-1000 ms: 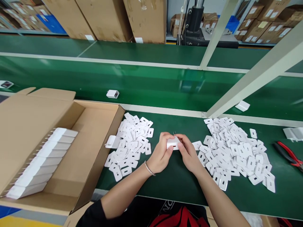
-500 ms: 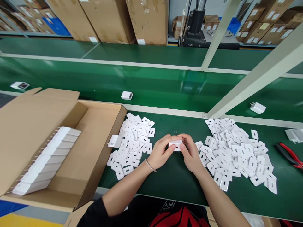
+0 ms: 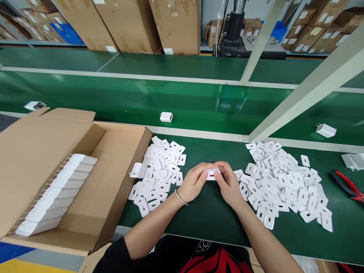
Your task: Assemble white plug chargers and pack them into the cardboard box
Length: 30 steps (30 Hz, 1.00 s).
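Observation:
Between both hands, over the green table, is a white charger with its metal prongs pointing away and a slotted face toward me. My left hand grips its left side, thumb on the face. My right hand closes on the right side, thumb also on the face. To the left lies a pile of white slotted plates; a larger pile of similar plates spreads to the right. An open cardboard box at the left holds a row of white chargers.
Beyond the table edge, a green belt carries separate chargers, one near the middle and one at the right. A slanted white post stands at the right. Red-handled pliers lie at the far right.
The chargers on the belt have shifted to the right. Both thumbs have moved slightly on the held charger, and its slot now looks reddish. The hands stay in nearly the same place.

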Tool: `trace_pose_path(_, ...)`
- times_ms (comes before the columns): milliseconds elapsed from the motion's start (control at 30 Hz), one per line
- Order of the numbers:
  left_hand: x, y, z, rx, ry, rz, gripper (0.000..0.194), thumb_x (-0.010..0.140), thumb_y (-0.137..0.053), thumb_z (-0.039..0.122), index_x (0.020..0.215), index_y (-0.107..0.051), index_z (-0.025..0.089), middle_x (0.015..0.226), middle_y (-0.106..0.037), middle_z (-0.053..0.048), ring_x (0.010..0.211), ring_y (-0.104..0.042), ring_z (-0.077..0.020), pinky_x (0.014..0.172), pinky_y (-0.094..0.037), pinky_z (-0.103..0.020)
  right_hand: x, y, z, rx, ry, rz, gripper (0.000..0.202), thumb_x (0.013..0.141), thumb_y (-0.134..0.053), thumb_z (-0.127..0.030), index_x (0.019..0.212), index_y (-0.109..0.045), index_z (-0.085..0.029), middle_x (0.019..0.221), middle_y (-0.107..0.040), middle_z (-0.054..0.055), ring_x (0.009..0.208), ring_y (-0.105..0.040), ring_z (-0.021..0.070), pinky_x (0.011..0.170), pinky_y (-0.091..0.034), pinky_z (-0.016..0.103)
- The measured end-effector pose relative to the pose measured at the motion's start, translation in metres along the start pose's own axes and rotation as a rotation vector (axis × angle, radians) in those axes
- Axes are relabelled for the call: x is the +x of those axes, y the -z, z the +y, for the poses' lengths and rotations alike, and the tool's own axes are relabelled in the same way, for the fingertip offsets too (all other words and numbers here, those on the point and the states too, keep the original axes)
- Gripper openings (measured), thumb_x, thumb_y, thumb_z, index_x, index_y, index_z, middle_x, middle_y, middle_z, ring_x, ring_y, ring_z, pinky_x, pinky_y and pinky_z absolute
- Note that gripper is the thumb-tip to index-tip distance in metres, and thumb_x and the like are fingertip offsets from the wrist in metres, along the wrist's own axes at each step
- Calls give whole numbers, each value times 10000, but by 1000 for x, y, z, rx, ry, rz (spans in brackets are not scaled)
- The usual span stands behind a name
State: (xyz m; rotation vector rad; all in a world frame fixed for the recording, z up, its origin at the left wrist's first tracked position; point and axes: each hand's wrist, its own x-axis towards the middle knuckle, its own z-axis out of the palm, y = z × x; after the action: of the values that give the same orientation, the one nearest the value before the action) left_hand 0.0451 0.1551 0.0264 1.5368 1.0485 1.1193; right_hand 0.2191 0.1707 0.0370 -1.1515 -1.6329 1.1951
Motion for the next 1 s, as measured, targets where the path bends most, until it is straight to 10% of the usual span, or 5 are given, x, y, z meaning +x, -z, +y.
trace_pose_path(367, 2, 0, -4, -115, 31, 46, 515, 1028, -470, 659, 1313, -438, 231, 958, -630, -37, 800, -610, -188, 729, -505, -326, -3, -3, 5, 17, 81, 42, 358, 1034, -544, -572, 1193, -572, -252, 855, -637, 7, 760, -616, 193, 705, -519, 340)
trace_pose_path(667, 4, 5, 10, 101, -229, 62, 511, 937, -560, 717, 925, -532, 206, 881, -517, -38, 777, -498, -193, 673, -407, -337, -9, 2, 5, -56, 389, 92, 425, 1024, -572, -562, 1329, -566, -266, 1032, -678, 65, 868, -683, 227, 698, -564, 351)
trace_pose_path(1000, 2, 4, 11, 76, -259, 60, 528, 963, -520, 719, 1022, -574, 197, 938, -555, -62, 825, -535, -207, 704, -452, -353, -9, 6, -2, -174, 424, 99, 472, 1018, -574, -588, 1337, -547, -242, 980, -695, 70, 839, -711, 237, 669, -581, 362)
